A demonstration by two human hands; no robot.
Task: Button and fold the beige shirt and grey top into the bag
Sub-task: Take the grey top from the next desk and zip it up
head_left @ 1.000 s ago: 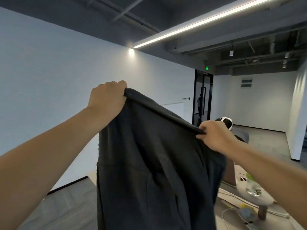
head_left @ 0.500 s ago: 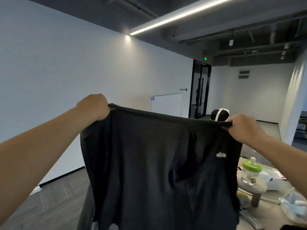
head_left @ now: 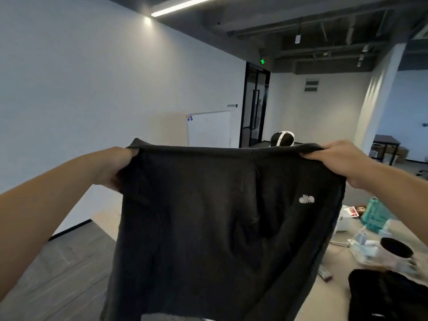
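Gripping soft matte grey top (head_left: 220, 218) by upper edge: left hand (head_left: 115, 165), right hand (head_left: 333, 158), spread flat.

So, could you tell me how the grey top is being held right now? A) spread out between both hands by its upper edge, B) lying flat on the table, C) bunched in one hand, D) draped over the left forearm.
A: the left hand and right hand each grip one end of the upper edge of the top, which hangs spread between them.
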